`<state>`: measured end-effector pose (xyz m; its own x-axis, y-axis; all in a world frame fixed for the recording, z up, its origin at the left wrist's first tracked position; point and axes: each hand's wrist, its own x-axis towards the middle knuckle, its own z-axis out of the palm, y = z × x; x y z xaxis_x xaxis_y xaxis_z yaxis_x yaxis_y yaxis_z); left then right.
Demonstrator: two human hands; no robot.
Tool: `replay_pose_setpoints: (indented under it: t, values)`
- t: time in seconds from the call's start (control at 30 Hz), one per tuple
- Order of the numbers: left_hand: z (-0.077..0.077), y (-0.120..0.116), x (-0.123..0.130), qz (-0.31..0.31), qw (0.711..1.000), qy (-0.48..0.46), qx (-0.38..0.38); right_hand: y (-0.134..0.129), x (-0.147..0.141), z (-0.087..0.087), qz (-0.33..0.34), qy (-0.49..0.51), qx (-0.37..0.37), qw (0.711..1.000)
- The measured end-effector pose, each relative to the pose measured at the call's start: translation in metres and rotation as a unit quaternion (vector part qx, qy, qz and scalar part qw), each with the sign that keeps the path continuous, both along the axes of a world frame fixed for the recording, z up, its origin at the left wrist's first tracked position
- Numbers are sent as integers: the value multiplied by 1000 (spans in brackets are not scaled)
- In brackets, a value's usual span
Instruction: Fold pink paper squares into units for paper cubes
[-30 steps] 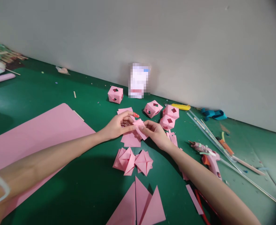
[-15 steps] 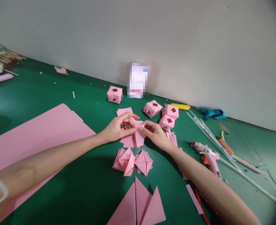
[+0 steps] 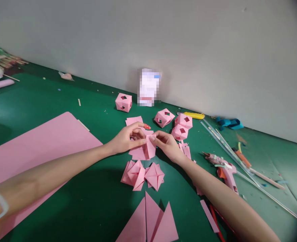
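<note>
Both hands meet at a small folded pink paper above a pile of pink pieces. My left hand pinches its left edge between thumb and fingers; a red wrap covers one fingertip. My right hand grips its upper right corner, thumb on the near face. Just nearer to me lie folded pink units and a star-like folded stack. Pink triangles lie at the near edge. Behind the hands stand pink hollow paper shapes, one at the left and several at the right.
A large pink sheet lies under my left forearm. At the right are a pink glue gun, clear glue sticks, a yellow cutter and blue scraps. A blurred screen leans on the wall.
The hands and the held paper have barely moved. My right thumb has shifted slightly on the paper's upper corner, and more of the paper's front face shows.
</note>
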<state>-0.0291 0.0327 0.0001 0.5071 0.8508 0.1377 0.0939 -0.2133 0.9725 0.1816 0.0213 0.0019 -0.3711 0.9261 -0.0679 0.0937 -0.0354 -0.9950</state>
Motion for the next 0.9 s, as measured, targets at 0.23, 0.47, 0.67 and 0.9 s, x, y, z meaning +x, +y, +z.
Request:
replay_pose_setpoints:
  t: [0.23,0.47,0.67,0.9]
  values:
    - [0,0,1,-4,1000,6,-13,-2,0,3,1,-12,-10,1000]
    - [-1,4,0,-9,999,17,-34,-2,0,5,-4,-37,-13,999]
    - [3,6,0,2,998,4,-63,-1,0,3,-8,-28,-29,999]
    - [0,4,0,15,998,0,-67,-1,-1,6,-12,-41,-25,999]
